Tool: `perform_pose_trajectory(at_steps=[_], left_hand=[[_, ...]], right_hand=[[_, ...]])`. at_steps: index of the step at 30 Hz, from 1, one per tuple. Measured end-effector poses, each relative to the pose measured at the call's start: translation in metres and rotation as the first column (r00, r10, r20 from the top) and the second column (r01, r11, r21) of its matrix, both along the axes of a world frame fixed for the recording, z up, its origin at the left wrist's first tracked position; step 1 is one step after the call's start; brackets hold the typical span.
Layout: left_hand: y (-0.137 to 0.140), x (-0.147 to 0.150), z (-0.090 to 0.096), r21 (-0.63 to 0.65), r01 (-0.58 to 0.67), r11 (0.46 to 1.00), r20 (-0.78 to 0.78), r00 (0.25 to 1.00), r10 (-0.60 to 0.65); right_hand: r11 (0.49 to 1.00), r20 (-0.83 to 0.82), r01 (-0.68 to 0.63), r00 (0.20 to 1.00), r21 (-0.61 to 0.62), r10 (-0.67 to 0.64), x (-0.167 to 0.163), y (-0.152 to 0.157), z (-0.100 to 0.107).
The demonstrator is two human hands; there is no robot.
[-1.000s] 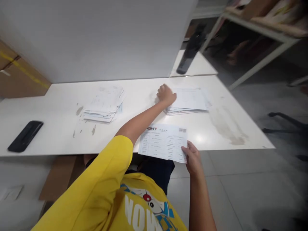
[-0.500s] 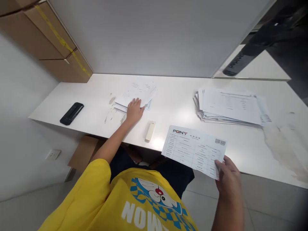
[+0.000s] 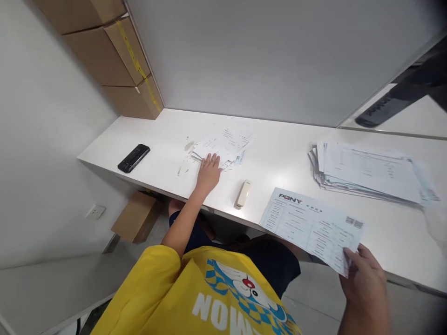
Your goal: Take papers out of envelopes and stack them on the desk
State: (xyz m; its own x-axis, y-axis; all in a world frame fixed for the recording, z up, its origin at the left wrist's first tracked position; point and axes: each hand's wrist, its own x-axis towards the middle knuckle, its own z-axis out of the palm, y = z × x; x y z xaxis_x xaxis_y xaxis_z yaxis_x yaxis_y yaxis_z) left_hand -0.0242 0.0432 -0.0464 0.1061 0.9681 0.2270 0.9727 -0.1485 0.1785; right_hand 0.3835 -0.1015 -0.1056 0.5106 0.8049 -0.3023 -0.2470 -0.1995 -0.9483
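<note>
My left hand [image 3: 208, 173] lies flat, fingers stretched, on the front edge of a small pile of papers [image 3: 226, 142] on the white desk. Pinched between the thumb and fingers of my right hand [image 3: 365, 270] is the lower right corner of a printed sheet [image 3: 310, 223] headed "PONY". That sheet reaches over the desk's front edge. Between the small pile and the sheet lies a cream stapler-like object [image 3: 243, 194]. Farther right is a larger, uneven stack of printed papers [image 3: 370, 172].
A black phone-like device [image 3: 134, 158] lies on the left of the white desk [image 3: 167, 125]. Cardboard boxes [image 3: 129, 100] are stacked at the back left corner, and another box [image 3: 134, 216] is below the desk. A dark bottle [image 3: 380, 109] lies behind a low edge at the right.
The view has swung left, so everything appears farther right. My left hand still rests on the small pile, and my right hand keeps its hold on the sheet.
</note>
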Motion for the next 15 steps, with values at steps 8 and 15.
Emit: perform_pose_trajectory(at_steps=[8,15], left_hand=[[-0.074,0.027,0.008,0.422,0.228,0.878,0.303,0.877,-0.373],[-0.130,0.080,-0.009,0.272,0.770,0.578,0.150,0.559,-0.816]], right_hand=[[0.998,0.053,-0.046,0.998,0.052,0.044,-0.035,-0.010,0.018],[0.982,-0.130,-0.188,0.974,-0.021,0.183,-0.041,-0.017,0.033]])
